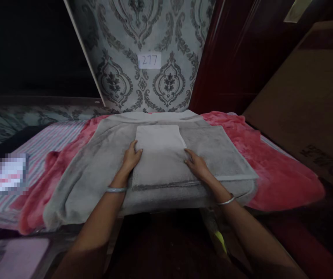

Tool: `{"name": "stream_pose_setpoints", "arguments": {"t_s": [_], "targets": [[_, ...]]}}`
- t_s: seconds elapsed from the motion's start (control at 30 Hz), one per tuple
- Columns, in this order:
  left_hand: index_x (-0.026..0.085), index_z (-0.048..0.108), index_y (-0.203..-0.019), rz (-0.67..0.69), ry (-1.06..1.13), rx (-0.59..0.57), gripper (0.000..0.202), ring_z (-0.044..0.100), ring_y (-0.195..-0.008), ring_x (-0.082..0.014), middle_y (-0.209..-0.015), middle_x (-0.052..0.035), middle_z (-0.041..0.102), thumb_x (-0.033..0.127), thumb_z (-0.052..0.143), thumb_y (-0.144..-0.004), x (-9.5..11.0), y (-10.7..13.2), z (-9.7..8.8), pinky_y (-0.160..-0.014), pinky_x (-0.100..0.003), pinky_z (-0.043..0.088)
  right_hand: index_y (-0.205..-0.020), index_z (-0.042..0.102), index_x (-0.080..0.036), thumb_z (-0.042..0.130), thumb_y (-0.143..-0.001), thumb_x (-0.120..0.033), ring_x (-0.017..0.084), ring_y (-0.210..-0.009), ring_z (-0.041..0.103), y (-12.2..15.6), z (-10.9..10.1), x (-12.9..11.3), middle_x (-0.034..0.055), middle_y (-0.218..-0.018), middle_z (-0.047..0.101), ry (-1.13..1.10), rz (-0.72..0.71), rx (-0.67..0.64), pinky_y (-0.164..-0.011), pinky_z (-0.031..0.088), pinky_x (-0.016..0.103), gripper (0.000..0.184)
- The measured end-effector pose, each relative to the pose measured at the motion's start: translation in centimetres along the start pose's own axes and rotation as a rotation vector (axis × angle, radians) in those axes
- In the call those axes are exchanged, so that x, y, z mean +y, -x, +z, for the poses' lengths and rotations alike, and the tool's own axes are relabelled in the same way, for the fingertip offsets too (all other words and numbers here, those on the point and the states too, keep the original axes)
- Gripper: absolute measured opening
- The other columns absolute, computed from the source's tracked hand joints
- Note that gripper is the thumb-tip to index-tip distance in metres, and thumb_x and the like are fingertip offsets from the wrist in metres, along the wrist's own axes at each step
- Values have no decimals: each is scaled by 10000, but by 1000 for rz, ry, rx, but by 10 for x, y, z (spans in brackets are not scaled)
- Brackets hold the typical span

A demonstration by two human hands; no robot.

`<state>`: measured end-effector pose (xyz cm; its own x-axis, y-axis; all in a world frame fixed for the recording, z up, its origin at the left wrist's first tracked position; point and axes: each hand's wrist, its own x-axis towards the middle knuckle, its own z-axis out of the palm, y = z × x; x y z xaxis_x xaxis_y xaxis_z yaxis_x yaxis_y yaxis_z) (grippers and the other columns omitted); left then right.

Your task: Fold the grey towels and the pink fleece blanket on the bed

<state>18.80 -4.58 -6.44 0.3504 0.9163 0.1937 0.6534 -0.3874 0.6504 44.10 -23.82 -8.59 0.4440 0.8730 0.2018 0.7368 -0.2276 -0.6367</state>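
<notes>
A light grey folded rectangle of soft fabric (159,155) lies flat on a larger grey plush blanket (93,174). My left hand (131,157) rests at its left edge, thumb on the pale fabric and fingers spread apart. At its right edge is my right hand (197,164), fingers stretched towards the border and thumb apart from them. Neither hand is visibly closed round the cloth. To the right, another layer of the grey blanket (221,155) is folded over, with a pale trimmed edge.
A red plush cover (285,178) and a striped sheet (64,131) lie under the blanket. A cardboard box (308,100) leans at the right. Behind stand a dark screen (35,50) and a patterned wall bearing a paper marked 277 (149,60). A pink object (23,255) is lower left.
</notes>
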Motion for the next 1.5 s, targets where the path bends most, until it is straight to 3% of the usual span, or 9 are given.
{"name": "stream_pose_setpoints", "arguments": {"t_s": [0.27, 0.5, 0.6, 0.73, 0.83, 1.0, 1.2, 1.33, 1.5], "targets": [[107, 531, -1430, 49, 77, 37, 593, 646, -1166, -247, -1314, -137, 667, 251, 599, -859, -6, -1, 2, -1033, -352, 500, -1505, 489, -149, 582, -920, -191, 259, -1037, 696, 7, -12, -18, 136, -1184, 736, 163, 96, -107, -930, 512, 376, 593], [129, 561, -1420, 18, -114, 37, 548, 693, -961, -267, -1054, -117, 723, 326, 551, -909, 0, 1, -7, -901, -396, 557, -1428, 577, -144, 537, -950, -238, 271, -1219, 609, 0, -23, -31, 166, -1307, 663, 377, 1, -48, -1009, 468, 345, 489], [130, 630, -1335, 180, -239, 96, 458, 634, -1178, -281, -1288, -160, 659, 289, 467, -937, 9, -14, -12, -1035, -407, 508, -1466, 532, -124, 496, -964, -234, 256, -1352, 511, -23, -13, -53, 166, -1465, 563, 364, -126, -38, -1127, 394, 357, 516], [151, 601, -1375, 408, -328, -105, 478, 504, -1387, -230, -1474, -124, 572, 203, 409, -940, 28, -53, -9, -1190, -382, 379, -1561, 392, -105, 459, -985, -258, 259, -1508, 322, -65, 17, -99, 162, -1628, 372, 344, -217, -137, -1218, 277, 423, 600], [171, 528, -1458, 416, -418, -210, 516, 384, -1488, -250, -1587, -128, 448, 249, 422, -958, 36, -79, 2, -1237, -464, 300, -1601, 310, -128, 398, -1017, -311, 268, -1551, 224, -92, 40, -120, 154, -1672, 269, 362, -245, -179, -1227, 230, 492, 617], [245, 395, -1562, 332, -540, -286, 592, 192, -1563, -330, -1680, -108, 259, 429, 376, -1000, 27, -93, 24, -1221, -635, 222, -1603, 324, -203, 369, -1026, -541, 279, -1566, 171, -111, 56, -94, 118, -1688, 230, 418, -261, -243, -1239, 146, 527, 670], [287, 356, -1581, 319, -544, -305, 614, 163, -1570, -327, -1693, -83, 227, 499, 349, -1005, 22, -92, 28, -1218, -627, 234, -1602, 316, -156, 333, -1029, -563, 299, -1563, 173, -121, 21, -40, 164, -1685, 220, 536, 43, -206, -1219, 164, 564, 703], [279, 362, -1579, 325, -533, -303, 613, 170, -1568, -330, -1689, -89, 238, 491, 353, -1004, 24, -91, 26, -1214, -637, 237, -1588, 345, -144, 355, -1032, -515, 305, -1575, 110, -138, 17, -63, 172, -1700, 152, 533, -40, -123, -1224, 144, 564, 669], [299, 387, -1564, 354, -501, -291, 588, 183, -1565, -326, -1678, -82, 274, 480, 368, -1005, 21, -91, 26, -1212, -645, 234, -1601, 319, -166, 305, -1050, -476, 255, -1565, 173, -156, 57, -100, 125, -1686, 240, 420, -256, -205, -1243, 139, 523, 632]]}}
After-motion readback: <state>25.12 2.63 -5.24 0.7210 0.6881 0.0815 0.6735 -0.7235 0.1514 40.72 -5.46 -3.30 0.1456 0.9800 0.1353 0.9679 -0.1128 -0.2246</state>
